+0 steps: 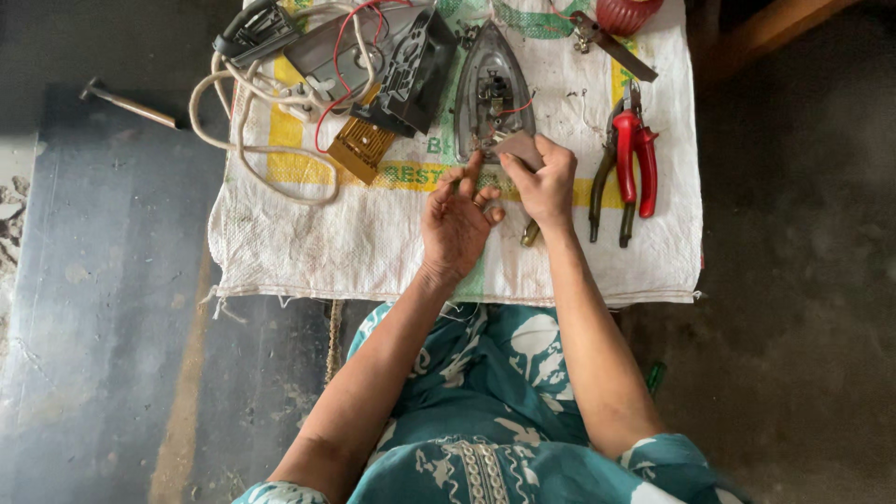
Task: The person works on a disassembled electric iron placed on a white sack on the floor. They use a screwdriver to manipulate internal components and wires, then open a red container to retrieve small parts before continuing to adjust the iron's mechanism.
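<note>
- Head view: seen from above, a white woven sack point(373, 233) spread as a work mat over a dark floor.
- Left hand point(457, 219) raised over the sack's middle, palm up, fingers loosely spread and open, gripping nothing; forefinger tip close to the iron soleplate point(492, 89).
- Right hand point(541, 182) closed in a pinch on a small flat brownish piece point(519, 146), held just at the rear end of the soleplate, over its wiring.
- Soleplate lying flat on the sack, pointed tip away from the person, with a red wire point(521, 105) across its fittings.
- Left of the soleplate: dark iron housing point(411, 65), touching a ribbed golden block point(359, 147), among a tangle of whitish cord point(243, 121).
- Right of the hands: red-handled pliers point(635, 163) and a second dark-handled tool beside them, well clear of the right hand.
- Hammer point(126, 103) on the floor, off the sack, far left.
- Something yellowish point(530, 233) partly hidden beneath the right wrist; kind not tellable.
</note>
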Action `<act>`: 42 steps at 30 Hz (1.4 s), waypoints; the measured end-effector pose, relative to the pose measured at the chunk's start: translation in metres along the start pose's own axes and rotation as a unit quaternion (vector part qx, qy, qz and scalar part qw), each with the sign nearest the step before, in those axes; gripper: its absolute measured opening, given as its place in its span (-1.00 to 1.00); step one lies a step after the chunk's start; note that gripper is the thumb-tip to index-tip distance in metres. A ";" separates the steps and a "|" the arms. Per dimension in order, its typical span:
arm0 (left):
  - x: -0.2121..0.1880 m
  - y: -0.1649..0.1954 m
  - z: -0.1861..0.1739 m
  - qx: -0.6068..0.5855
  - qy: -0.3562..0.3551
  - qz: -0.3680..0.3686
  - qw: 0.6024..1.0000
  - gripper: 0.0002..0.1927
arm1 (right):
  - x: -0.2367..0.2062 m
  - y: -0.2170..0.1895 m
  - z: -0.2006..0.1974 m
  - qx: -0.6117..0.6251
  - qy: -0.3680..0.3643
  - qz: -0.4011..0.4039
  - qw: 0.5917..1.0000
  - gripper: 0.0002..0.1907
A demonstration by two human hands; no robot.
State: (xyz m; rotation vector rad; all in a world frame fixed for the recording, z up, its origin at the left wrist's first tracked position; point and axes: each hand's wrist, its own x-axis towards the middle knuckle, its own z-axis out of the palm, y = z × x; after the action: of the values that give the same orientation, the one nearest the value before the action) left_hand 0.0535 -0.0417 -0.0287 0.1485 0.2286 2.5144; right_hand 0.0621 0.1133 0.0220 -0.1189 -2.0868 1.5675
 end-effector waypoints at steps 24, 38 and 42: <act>0.006 -0.005 -0.004 -0.026 -0.040 -0.003 0.999 -0.69 | 0.007 -0.009 0.019 -0.235 0.000 -0.121 0.965 -0.79; 0.012 -0.007 -0.006 -0.058 -0.030 -0.001 0.998 -0.64 | 0.015 -0.011 0.022 -0.352 -0.050 -0.136 0.925 -0.77; 0.011 -0.007 -0.005 -0.082 -0.042 0.000 0.996 -0.63 | 0.011 -0.015 0.024 -0.325 -0.043 -0.113 0.938 -0.76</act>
State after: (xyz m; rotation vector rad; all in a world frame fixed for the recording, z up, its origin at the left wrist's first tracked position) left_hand 0.0475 -0.0306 -0.0343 0.1860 -0.0116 2.5069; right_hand 0.0446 0.0915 0.0347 -0.0398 -2.5080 0.7164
